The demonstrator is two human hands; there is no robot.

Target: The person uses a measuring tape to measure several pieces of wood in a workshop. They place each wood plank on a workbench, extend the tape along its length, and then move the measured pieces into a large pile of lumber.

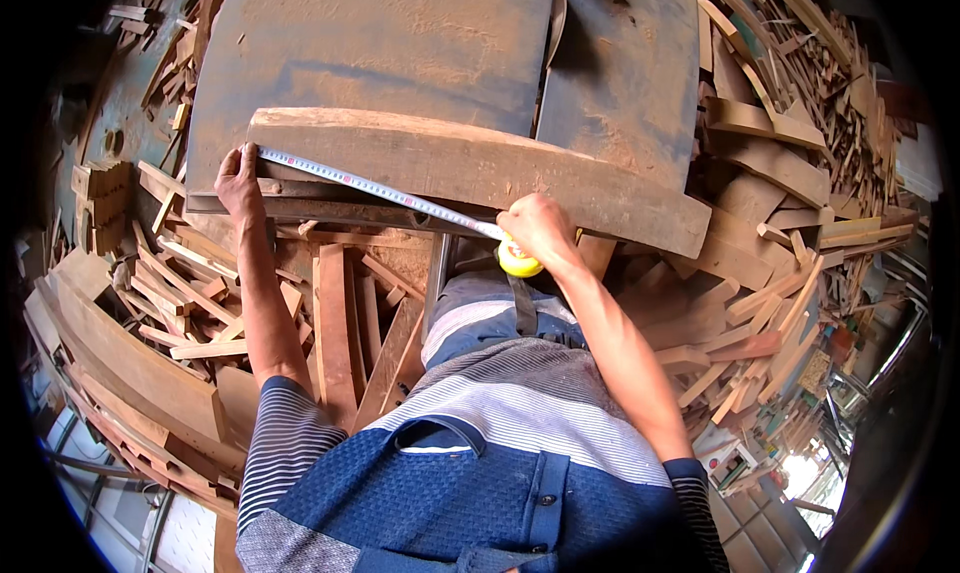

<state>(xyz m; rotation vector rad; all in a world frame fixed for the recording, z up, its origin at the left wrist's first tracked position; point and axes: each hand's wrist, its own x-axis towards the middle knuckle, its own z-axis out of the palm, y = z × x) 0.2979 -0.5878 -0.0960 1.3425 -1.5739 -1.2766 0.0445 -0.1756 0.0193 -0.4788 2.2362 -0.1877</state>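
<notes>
A curved wooden plank (450,165) lies along the near edge of a saw table. Across the plank's near side runs the white blade of a tape measure (378,190), pulled out straight. My left hand (240,185) is closed, pinching the end of the blade at the plank's left end. Closed around the yellow tape case (518,259) is my right hand (539,227), near the plank's middle. Part of the case is hidden under my fingers.
Sawdust covers the dark metal saw table (390,53), which has a slot with a blade-like metal piece (557,28). Offcuts (190,293) pile up at the left. More scrap wood (770,343) and curved boards (770,128) lie at the right.
</notes>
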